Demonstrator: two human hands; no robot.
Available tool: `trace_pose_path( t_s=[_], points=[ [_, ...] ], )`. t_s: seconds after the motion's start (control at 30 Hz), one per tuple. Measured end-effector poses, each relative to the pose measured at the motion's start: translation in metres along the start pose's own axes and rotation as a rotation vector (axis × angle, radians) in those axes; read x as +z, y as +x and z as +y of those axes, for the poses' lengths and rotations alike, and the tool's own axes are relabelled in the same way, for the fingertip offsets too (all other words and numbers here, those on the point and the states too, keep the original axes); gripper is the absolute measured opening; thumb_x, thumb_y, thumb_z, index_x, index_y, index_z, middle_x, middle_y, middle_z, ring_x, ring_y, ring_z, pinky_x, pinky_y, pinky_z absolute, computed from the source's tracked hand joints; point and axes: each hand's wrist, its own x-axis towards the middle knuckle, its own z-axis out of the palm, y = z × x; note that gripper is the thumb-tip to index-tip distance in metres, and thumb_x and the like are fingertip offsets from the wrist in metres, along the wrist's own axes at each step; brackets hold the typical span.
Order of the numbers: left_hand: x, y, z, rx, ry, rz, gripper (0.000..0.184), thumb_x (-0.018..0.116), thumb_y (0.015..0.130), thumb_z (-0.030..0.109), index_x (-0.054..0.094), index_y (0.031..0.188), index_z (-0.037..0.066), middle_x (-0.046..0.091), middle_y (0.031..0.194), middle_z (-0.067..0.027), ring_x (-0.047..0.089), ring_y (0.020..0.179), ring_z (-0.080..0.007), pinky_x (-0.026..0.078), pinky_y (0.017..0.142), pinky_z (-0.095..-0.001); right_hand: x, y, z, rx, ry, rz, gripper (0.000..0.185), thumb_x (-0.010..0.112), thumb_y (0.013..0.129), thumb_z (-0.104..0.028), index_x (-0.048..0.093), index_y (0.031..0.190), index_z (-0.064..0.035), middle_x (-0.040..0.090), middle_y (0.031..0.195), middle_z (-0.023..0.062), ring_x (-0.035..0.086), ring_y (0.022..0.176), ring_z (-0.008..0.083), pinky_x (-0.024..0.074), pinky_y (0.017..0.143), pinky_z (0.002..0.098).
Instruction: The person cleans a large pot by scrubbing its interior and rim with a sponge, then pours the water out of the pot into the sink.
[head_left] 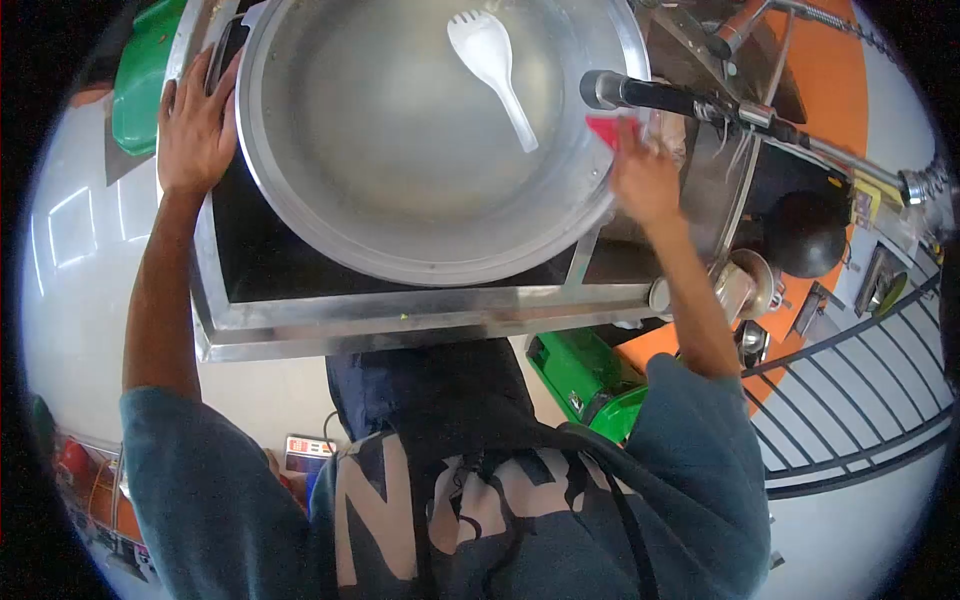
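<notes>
A large round metal pot [330, 235] holds cloudy liquid and stands on the metal-edged counter [400, 315]. My left hand [197, 135] lies at the pot's left rim beside its handle, fingers spread. At the right inner wall, my right hand [645, 175] is closed on a red cloth [603, 130], slightly blurred. A white slotted spoon [492, 68] lies in the pot, its handle pointing down and right.
A spray faucet [655, 95] reaches over the pot's right rim. A green basin [143, 85] sits at upper left, a dark wok [805, 235] at right. Below the counter are a green bin [570, 370] and a scale [308, 452]. A black railing [850, 440] curves at lower right.
</notes>
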Motion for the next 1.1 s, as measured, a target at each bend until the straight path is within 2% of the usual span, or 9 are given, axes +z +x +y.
trace_pose_path(
  t_s=[0.1,0.27,0.4,0.5,0.53,0.63,0.8,1.03,1.1],
  points=[
    [0.002,-0.001,-0.002,0.004,-0.036,0.044,0.047,0.035,0.100,0.035,0.033,0.146,0.032,0.030,0.152,-0.0073,0.031,0.139,-0.0260,0.021,0.114,-0.0498,-0.047,-0.029,-0.060,0.032,0.056,-0.303,0.041,0.050,0.084,-0.010,0.051,0.122,0.0031,0.065,0.100,0.0154,0.065,0.084,0.0304,0.0433,0.089,0.0459],
    [0.004,-0.003,-0.006,-0.007,0.056,-0.025,0.048,0.034,0.099,0.035,0.030,0.146,0.037,0.034,0.150,-0.0094,0.032,0.138,-0.0263,0.021,0.114,-0.0487,-0.081,-0.049,-0.146,-0.109,0.319,-0.146,0.032,0.045,0.087,-0.016,0.055,0.116,-0.0047,0.064,0.095,0.0172,0.064,0.089,0.0320,0.0451,0.088,0.0458],
    [0.000,-0.002,-0.003,-0.006,0.011,0.008,0.049,0.037,0.099,0.034,0.031,0.147,0.032,0.033,0.149,-0.0106,0.034,0.137,-0.0285,0.024,0.113,-0.0510,-0.081,-0.043,-0.133,-0.187,0.601,-0.331,0.026,0.055,0.082,-0.011,0.061,0.106,-0.0047,0.065,0.093,0.0170,0.062,0.090,0.0373,0.0488,0.083,0.0472],
    [0.003,-0.003,-0.001,-0.010,-0.070,0.073,0.049,0.037,0.098,0.033,0.030,0.147,0.034,0.034,0.149,-0.0100,0.034,0.137,-0.0286,0.025,0.113,-0.0507,-0.055,-0.025,-0.070,-0.031,0.597,-0.572,0.022,0.061,0.076,-0.007,0.065,0.098,-0.0070,0.065,0.089,0.0158,0.062,0.088,0.0382,0.0495,0.079,0.0475],
    [0.005,-0.003,-0.003,-0.004,-0.065,0.067,0.050,0.039,0.097,0.032,0.031,0.146,0.035,0.035,0.148,-0.0111,0.036,0.136,-0.0287,0.025,0.111,-0.0529,-0.059,-0.025,-0.070,-0.077,0.681,-0.530,0.022,0.061,0.075,-0.006,0.065,0.096,-0.0064,0.065,0.092,0.0167,0.062,0.090,0.0379,0.0494,0.080,0.0472],
    [-0.039,0.006,0.016,-0.163,-0.237,-0.205,0.050,0.038,0.094,0.032,0.041,0.142,0.018,0.034,0.147,-0.0222,0.024,0.140,-0.0350,0.011,0.116,-0.0525,-0.081,-0.034,-0.115,-0.203,0.787,-0.463,0.025,0.059,0.073,-0.003,0.066,0.097,-0.0053,0.063,0.099,0.0170,0.061,0.095,0.0367,0.0489,0.082,0.0457],
    [-0.046,0.007,0.021,-0.173,-0.262,-0.199,0.049,0.035,0.095,0.033,0.041,0.142,0.019,0.034,0.145,-0.0242,0.026,0.139,-0.0365,0.013,0.115,-0.0533,-0.090,-0.003,-0.215,-0.217,1.026,-0.445,0.037,0.056,0.065,0.007,0.067,0.098,-0.0048,0.061,0.096,0.0145,0.059,0.095,0.0357,0.0479,0.084,0.0420],
    [-0.036,0.005,0.016,-0.172,-0.245,-0.219,0.050,0.037,0.094,0.033,0.041,0.142,0.020,0.035,0.144,-0.0261,0.026,0.139,-0.0387,0.015,0.114,-0.0537,-0.074,-0.020,-0.148,-0.284,0.853,-0.562,0.036,0.055,0.062,0.007,0.066,0.095,0.0013,0.061,0.091,0.0173,0.060,0.089,0.0382,0.0489,0.081,0.0433],
    [-0.032,0.004,0.013,-0.147,-0.216,-0.164,0.050,0.038,0.094,0.033,0.040,0.142,0.020,0.035,0.144,-0.0259,0.027,0.138,-0.0386,0.015,0.114,-0.0535,-0.085,0.001,-0.213,-0.244,1.096,-0.316,0.032,0.057,0.066,0.005,0.067,0.096,0.0005,0.062,0.090,0.0176,0.060,0.090,0.0380,0.0486,0.080,0.0435]
  ],
)
